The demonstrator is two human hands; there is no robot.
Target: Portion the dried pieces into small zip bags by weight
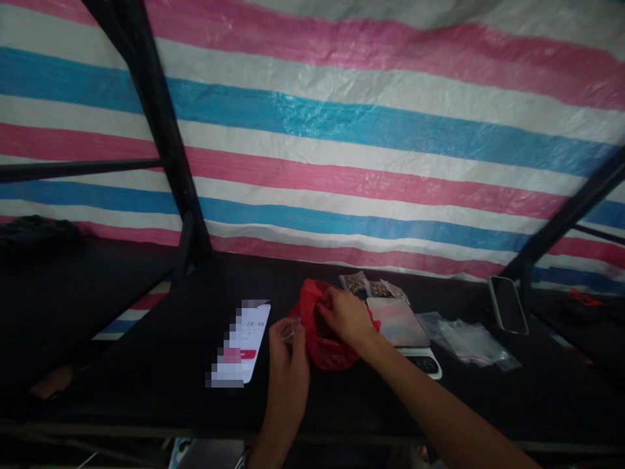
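A red plastic bag [336, 359] stands open on the black table, with dark contents inside it. My right hand [344, 316] reaches down into its mouth; the fingers are curled, and their tips are hidden by the bag and dim light. Just left of the bag, my left hand [288, 348] is closed on a small clear plastic bag [291, 329], pinched between thumb and fingers. Right beside the red bag sits a digital scale [395, 322] with a flat metal plate, its display partly covered by my forearm.
Behind the scale lie small filled bags [355, 282]. A pile of clear empty bags [471, 342] rests to the right, near a phone [508, 305] leaning on the frame. A lit phone [247, 345], partly blurred out, lies left. Striped sheeting [342, 156] hangs behind.
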